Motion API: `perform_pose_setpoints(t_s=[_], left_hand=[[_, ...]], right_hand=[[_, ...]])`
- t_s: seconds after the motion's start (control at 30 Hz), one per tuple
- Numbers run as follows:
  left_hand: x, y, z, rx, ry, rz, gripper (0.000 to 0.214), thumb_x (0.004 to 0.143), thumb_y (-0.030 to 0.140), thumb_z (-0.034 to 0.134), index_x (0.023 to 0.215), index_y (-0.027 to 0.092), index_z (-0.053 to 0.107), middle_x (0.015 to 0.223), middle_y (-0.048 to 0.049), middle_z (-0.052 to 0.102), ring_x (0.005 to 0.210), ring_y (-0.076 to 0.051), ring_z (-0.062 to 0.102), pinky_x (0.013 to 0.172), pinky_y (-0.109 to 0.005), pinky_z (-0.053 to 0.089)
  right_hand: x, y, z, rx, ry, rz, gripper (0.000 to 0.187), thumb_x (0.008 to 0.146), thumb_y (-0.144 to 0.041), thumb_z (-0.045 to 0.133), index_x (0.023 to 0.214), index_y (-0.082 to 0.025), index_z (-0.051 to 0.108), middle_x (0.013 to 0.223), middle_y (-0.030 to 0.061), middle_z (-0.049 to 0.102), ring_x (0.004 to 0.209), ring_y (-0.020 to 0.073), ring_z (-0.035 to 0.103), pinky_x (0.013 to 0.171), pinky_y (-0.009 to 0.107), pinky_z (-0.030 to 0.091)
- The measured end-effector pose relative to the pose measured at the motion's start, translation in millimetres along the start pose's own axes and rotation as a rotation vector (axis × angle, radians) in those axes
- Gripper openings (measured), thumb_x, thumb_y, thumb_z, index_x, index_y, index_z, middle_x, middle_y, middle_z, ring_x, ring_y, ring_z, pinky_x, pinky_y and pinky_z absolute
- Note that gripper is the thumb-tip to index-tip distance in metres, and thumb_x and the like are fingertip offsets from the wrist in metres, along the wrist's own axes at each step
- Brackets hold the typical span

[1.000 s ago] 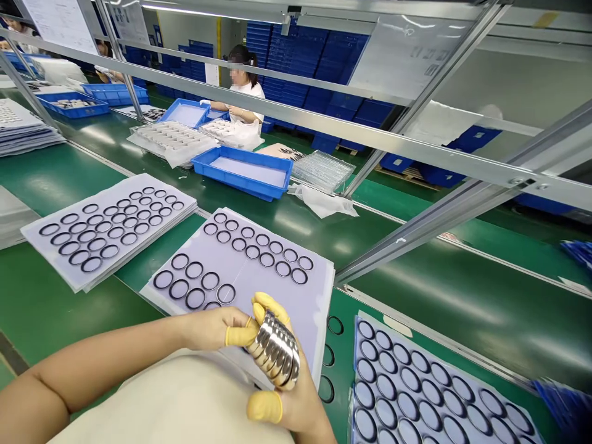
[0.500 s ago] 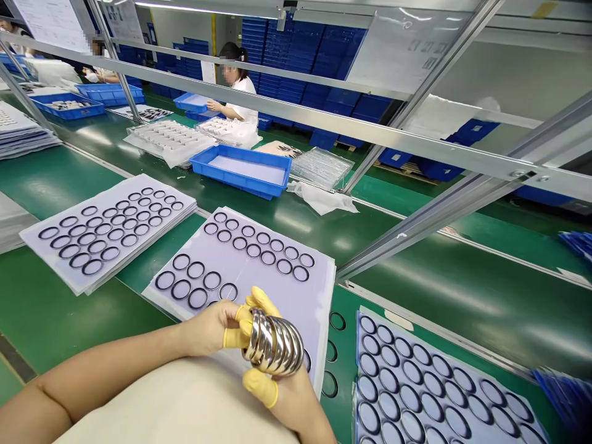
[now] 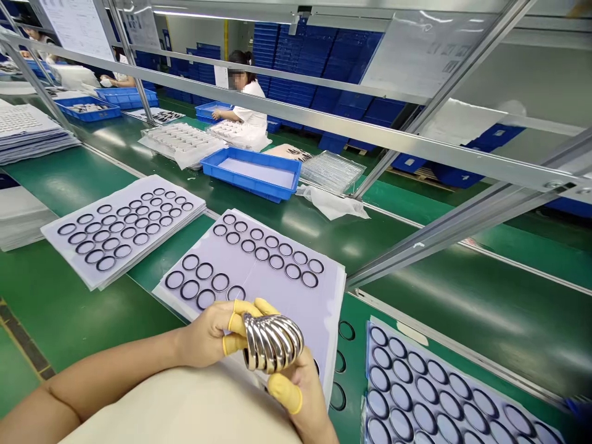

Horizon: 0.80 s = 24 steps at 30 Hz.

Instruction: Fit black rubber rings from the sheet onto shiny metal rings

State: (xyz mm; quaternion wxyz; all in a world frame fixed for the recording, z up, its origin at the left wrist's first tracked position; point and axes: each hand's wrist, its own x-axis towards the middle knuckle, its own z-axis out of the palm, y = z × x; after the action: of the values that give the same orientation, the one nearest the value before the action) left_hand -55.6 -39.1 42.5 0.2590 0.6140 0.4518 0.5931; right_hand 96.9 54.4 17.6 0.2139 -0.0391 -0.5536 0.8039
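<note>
The left hand [image 3: 208,336] and right hand [image 3: 300,394] grip firmly, yellow-capped fingers [image 3: 237,324] clenched around a stack of shiny metal rings [image 3: 272,343], held just above a lilac sheet [image 3: 282,296] on the green counter [image 3: 60,296]. A loosened grip could let the rings slip and fall onto the sheet.

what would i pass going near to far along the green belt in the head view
stack of chrome bands → lavender sheet of black rings → blue plastic tray → co-worker in white

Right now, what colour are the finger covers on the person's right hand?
They are yellow; the finger covers show clearly in the head view.
</note>
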Motion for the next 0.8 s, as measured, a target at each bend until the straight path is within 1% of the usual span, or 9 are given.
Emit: perform_pose_setpoints(t_s=[0.1,0.17,0.3,0.4,0.5,0.6,0.63,0.7,0.8], left_hand=[[-2,1,-3.0,0.043,0.000,0.022,0.019,0.092,0.020,0.050,0.087,0.017,0.068,0.088,-0.0070,0.062,0.079,-0.013,0.062,0.075,-0.024,0.051],[-3,3,-4.0,0.051,0.009,-0.011,0.019,0.092,0.021,0.050,0.087,0.017,0.068,0.089,-0.0071,0.062,0.079,-0.013,0.061,0.075,-0.024,0.051],[-2,4,-4.8,0.018,0.011,-0.208,0.024,0.091,0.030,0.052,0.082,0.016,0.069,0.084,-0.0066,0.063,0.078,-0.014,0.059,0.074,-0.024,0.049],[-2,0,-6.2,0.022,-0.006,-0.353,0.025,0.090,0.028,0.054,0.076,0.015,0.069,0.076,-0.0048,0.063,0.076,-0.014,0.056,0.073,-0.024,0.047],[-7,-7,-9.1,0.058,-0.021,-0.428,0.022,0.088,0.022,0.053,0.075,0.014,0.069,0.076,-0.0045,0.063,0.076,-0.014,0.054,0.072,-0.025,0.045],[-17,-16,-14.3,0.043,-0.008,-0.493,0.022,0.087,0.022,0.053,0.077,0.014,0.070,0.076,-0.0048,0.062,0.076,-0.015,0.055,0.072,-0.025,0.045],[-21,-20,-16.9,0.015,0.020,-0.515,0.021,0.086,0.023,0.053,0.077,0.014,0.070,0.076,-0.0047,0.062,0.075,-0.014,0.055,0.070,-0.025,0.046],[-29,-26,-24.3,-0.071,0.135,-0.562,0.019,0.083,0.026,0.056,0.077,0.014,0.070,0.077,-0.0048,0.061,0.071,-0.014,0.055,0.067,-0.025,0.046],[-41,-35,-39.9,-0.221,0.398,-0.630,0.017,0.075,0.028,0.062,0.076,0.013,0.068,0.080,-0.0054,0.062,0.068,-0.013,0.055,0.064,-0.026,0.045]], right_hand=[[0,-1,0,-0.041,0.070,-0.035,0.036,0.073,-0.054,0.068,0.093,-0.025,0.070,0.091,0.0085,0.069,0.087,0.0268,0.063,0.079,0.041,0.052],[-2,0,-2,-0.100,0.117,-0.035,0.029,0.073,-0.052,0.070,0.082,-0.024,0.072,0.085,0.0068,0.066,0.082,0.0241,0.060,0.078,0.039,0.051],[-2,2,-5,-0.188,0.169,-0.022,0.024,0.074,-0.048,0.071,0.078,-0.025,0.074,0.084,0.0058,0.064,0.083,0.0233,0.058,0.081,0.039,0.050],[2,5,-4,-0.204,0.142,0.026,0.022,0.074,-0.046,0.071,0.079,-0.025,0.076,0.088,0.0066,0.068,0.086,0.0247,0.060,0.082,0.039,0.049],[7,11,-2,-0.242,0.113,0.074,0.019,0.073,-0.044,0.073,0.076,-0.025,0.076,0.086,0.0067,0.071,0.085,0.0246,0.062,0.081,0.039,0.050],[11,23,-5,-0.338,0.193,0.112,0.023,0.072,-0.045,0.073,0.074,-0.023,0.076,0.080,0.0070,0.074,0.079,0.0249,0.065,0.073,0.037,0.053],[12,28,-8,-0.376,0.235,0.117,0.027,0.072,-0.048,0.071,0.076,-0.022,0.076,0.079,0.0075,0.074,0.078,0.0254,0.066,0.072,0.038,0.054],[16,38,-17,-0.458,0.314,0.110,0.034,0.073,-0.052,0.068,0.082,-0.020,0.075,0.080,0.0086,0.075,0.076,0.0259,0.067,0.070,0.039,0.054],[29,56,-36,-0.629,0.411,0.073,0.034,0.076,-0.050,0.065,0.081,-0.018,0.074,0.088,0.0112,0.073,0.083,0.0272,0.065,0.077,0.042,0.051]])
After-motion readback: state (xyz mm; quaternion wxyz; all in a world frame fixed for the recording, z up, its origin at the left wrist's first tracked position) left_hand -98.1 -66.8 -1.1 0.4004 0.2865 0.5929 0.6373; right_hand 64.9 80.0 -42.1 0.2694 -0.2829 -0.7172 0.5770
